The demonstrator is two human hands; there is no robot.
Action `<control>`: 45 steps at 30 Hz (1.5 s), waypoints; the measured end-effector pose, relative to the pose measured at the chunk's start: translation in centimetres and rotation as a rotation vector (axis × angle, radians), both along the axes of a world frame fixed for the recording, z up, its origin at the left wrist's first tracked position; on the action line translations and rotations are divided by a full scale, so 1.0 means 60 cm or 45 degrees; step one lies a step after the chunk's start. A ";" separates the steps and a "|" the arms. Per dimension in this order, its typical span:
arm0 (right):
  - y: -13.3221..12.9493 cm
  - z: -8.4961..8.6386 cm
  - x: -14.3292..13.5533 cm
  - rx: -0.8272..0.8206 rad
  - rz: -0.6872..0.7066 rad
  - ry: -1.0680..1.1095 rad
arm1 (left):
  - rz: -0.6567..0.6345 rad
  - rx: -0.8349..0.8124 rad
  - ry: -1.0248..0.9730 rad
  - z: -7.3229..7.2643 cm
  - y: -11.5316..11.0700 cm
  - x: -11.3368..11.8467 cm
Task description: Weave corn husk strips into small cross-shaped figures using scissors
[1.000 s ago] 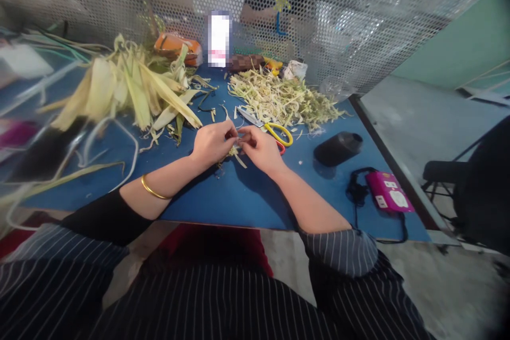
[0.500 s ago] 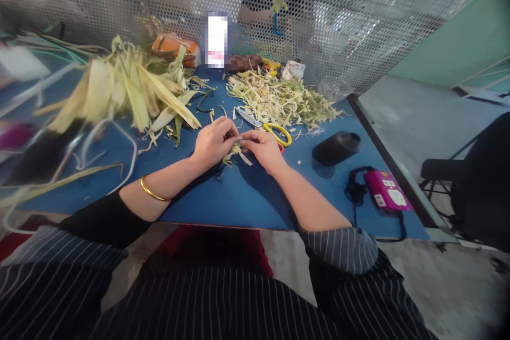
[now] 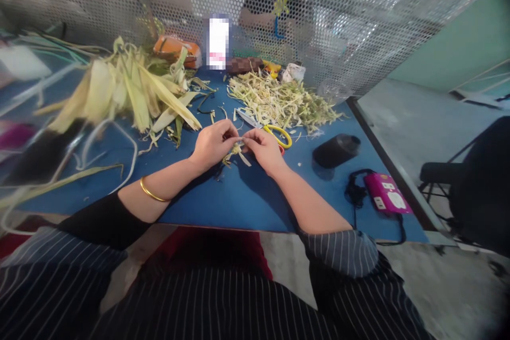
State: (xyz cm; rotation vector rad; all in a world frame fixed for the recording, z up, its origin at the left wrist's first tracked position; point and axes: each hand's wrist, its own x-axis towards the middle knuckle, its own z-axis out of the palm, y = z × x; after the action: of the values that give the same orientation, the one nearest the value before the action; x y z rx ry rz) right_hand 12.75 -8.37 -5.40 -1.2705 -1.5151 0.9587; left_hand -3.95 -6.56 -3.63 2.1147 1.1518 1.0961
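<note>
Over the middle of the blue table, my left hand (image 3: pixel 215 142) and my right hand (image 3: pixel 263 150) meet almost fingertip to fingertip. Both pinch a small piece made of pale corn husk strips (image 3: pixel 238 155), whose loose ends hang below my fingers. Its upper part is hidden by the fingertips. Just beyond my right hand lie scissors (image 3: pixel 277 133) with yellow handles and blades pointing to the far left. A heap of shredded husk (image 3: pixel 279 98) lies behind them. To the left of my left hand is a pile of whole corn husks (image 3: pixel 127 87).
On the right of the table (image 3: pixel 191 202) are a black thread cone (image 3: pixel 337 150) lying on its side and a magenta power socket (image 3: pixel 387 192) with a black cord. An orange packet (image 3: pixel 178 50) stands at the back, before a perforated metal screen (image 3: pixel 342 26). White cords curve at left.
My fingertips have shifted very slightly at the husk piece, the right ones a little to the right. Everything else stays in place, apart from a small shift of the view.
</note>
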 end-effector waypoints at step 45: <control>-0.033 0.036 -0.008 0.183 0.214 0.000 | 0.439 -0.293 0.096 -0.012 0.026 -0.022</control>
State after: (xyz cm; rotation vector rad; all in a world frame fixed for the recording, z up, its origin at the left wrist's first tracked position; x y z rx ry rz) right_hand 12.25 -10.34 -3.22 -1.0546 -1.6804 0.9378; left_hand -5.28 -5.01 -4.32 1.8369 1.6392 0.9767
